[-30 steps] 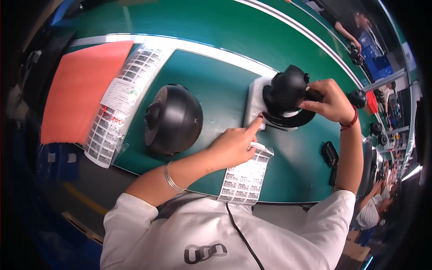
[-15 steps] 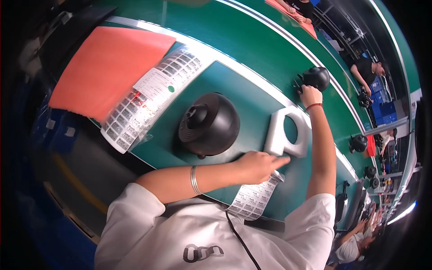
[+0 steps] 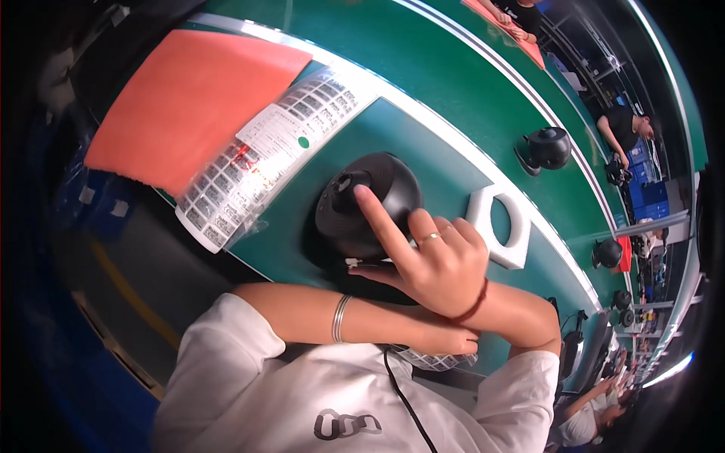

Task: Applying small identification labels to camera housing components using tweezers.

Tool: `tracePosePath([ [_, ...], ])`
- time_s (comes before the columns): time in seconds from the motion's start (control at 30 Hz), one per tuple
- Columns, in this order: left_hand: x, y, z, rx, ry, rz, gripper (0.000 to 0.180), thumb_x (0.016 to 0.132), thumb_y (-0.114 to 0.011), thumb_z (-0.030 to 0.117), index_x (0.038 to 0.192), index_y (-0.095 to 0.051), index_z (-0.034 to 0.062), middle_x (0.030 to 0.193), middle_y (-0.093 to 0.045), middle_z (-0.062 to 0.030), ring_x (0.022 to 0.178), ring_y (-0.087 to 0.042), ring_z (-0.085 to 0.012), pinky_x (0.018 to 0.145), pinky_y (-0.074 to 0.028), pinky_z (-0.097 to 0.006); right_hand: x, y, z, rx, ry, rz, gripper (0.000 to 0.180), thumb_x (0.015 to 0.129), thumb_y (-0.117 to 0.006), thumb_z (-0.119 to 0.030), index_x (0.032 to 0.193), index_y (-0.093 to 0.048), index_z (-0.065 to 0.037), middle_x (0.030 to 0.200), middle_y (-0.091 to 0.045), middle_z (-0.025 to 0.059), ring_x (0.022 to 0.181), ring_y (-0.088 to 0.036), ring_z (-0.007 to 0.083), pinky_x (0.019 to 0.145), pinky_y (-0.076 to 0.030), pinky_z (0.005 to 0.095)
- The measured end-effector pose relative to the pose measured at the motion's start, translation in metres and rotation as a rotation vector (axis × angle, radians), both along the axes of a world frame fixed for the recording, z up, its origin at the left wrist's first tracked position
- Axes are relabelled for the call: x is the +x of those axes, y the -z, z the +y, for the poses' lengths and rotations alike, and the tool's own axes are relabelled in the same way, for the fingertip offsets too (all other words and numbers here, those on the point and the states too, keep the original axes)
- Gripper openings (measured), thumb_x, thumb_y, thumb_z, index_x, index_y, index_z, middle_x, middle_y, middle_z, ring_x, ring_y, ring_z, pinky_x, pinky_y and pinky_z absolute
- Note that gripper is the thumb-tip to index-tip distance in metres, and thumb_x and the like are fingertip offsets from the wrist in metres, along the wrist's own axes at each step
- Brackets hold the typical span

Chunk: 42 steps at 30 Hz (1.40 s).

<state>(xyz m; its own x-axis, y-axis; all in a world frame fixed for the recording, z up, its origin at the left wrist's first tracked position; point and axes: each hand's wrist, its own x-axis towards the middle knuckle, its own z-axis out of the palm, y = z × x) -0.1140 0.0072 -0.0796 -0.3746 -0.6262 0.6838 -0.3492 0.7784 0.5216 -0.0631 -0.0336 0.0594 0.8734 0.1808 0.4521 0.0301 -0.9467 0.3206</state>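
Observation:
A black ball-shaped device (image 3: 405, 181) with a round lens-like dome stands on the green mat. Over it reaches my right hand (image 3: 445, 264), index finger stretched to the dome and thumb apart low by the device's base; the other fingers are bent. Nothing shows held in it. A small white piece (image 3: 353, 263) lies by the thumb tip. My left hand (image 3: 442, 332) is crossed below the right wrist, over a sheet of printed labels (image 3: 430, 359). Its fingers are bent together and partly covered; whatever they pinch is hidden.
A white foam ring block (image 3: 516, 253) lies right of the device. At left are a larger label sheet in clear film (image 3: 249, 166) and an orange foam sheet (image 3: 181, 106). Another black ball device (image 3: 550, 147) sits on the green conveyor (image 3: 453, 98). Co-workers (image 3: 623, 128) are across the line.
My right hand has let go of the black device on the conveyor and come back to the nearer one. My left hand has moved down toward the small label sheet.

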Motion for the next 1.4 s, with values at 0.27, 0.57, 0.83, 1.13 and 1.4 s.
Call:
tracePosePath([
  [0.27, 0.026, -0.018, 0.005, 0.005, -0.026, -0.163, 0.021, 0.073, -0.062, 0.012, 0.094, -0.063, 0.0089, 0.082, -0.057, -0.0044, 0.073, -0.063, -0.0223, 0.058, -0.053, -0.036, 0.026, 0.006, -0.054, 0.028, 0.25, -0.013, 0.091, 0.061, -0.078, -0.049, 0.142, -0.047, -0.022, 0.063, -0.048, 0.0024, 0.046, -0.052, 0.0174, 0.046, -0.043, 0.0318],
  [0.57, 0.028, -0.016, 0.004, 0.076, -0.013, -0.137, 0.013, 0.071, -0.063, 0.011, 0.084, -0.063, 0.0099, 0.081, -0.059, -0.0059, 0.077, -0.066, -0.0257, 0.058, -0.054, -0.039, 0.034, 0.083, -0.061, -0.025, 0.351, 0.24, 0.055, 0.078, -0.06, -0.017, 0.131, -0.055, -0.005, 0.067, -0.062, 0.0074, 0.051, -0.063, 0.0209, 0.045, -0.047, 0.0344],
  [0.83, 0.033, -0.015, 0.003, 0.137, -0.019, -0.25, 0.027, 0.075, -0.066, 0.014, 0.103, -0.064, 0.0131, 0.084, -0.056, -0.0031, 0.08, -0.063, -0.0208, 0.06, -0.055, -0.035, 0.057, 0.073, -0.105, 0.027, 0.52, 0.387, 0.015, 0.087, -0.052, -0.012, 0.094, -0.063, -0.007, 0.079, -0.069, 0.01, 0.07, -0.07, 0.023, 0.054, -0.053, 0.0352],
  [1.13, 0.035, -0.029, 0.0, 0.28, -0.061, -0.094, 0.043, 0.076, -0.065, 0.011, 0.119, -0.059, 0.0098, 0.092, -0.065, -0.0082, 0.084, -0.066, -0.0279, 0.07, -0.056, -0.041, -0.058, -0.022, -0.094, 0.215, 0.373, 0.029, 0.023, 0.077, -0.072, -0.021, 0.073, -0.054, -0.009, 0.062, -0.059, 0.0074, 0.055, -0.061, 0.0271, 0.048, -0.046, 0.0382],
  [1.4, 0.059, -0.062, -0.01, 0.622, -0.017, 0.38, 0.034, 0.08, -0.073, 0.011, 0.113, -0.065, 0.0091, 0.097, -0.07, -0.005, 0.089, -0.068, -0.0164, 0.076, -0.053, -0.03, -0.135, -0.054, -0.141, 0.737, 0.612, 0.313, 0.027, 0.076, -0.078, -0.024, 0.086, -0.064, -0.003, 0.071, -0.061, 0.0177, 0.064, -0.059, 0.035, 0.058, -0.046, 0.0387],
])
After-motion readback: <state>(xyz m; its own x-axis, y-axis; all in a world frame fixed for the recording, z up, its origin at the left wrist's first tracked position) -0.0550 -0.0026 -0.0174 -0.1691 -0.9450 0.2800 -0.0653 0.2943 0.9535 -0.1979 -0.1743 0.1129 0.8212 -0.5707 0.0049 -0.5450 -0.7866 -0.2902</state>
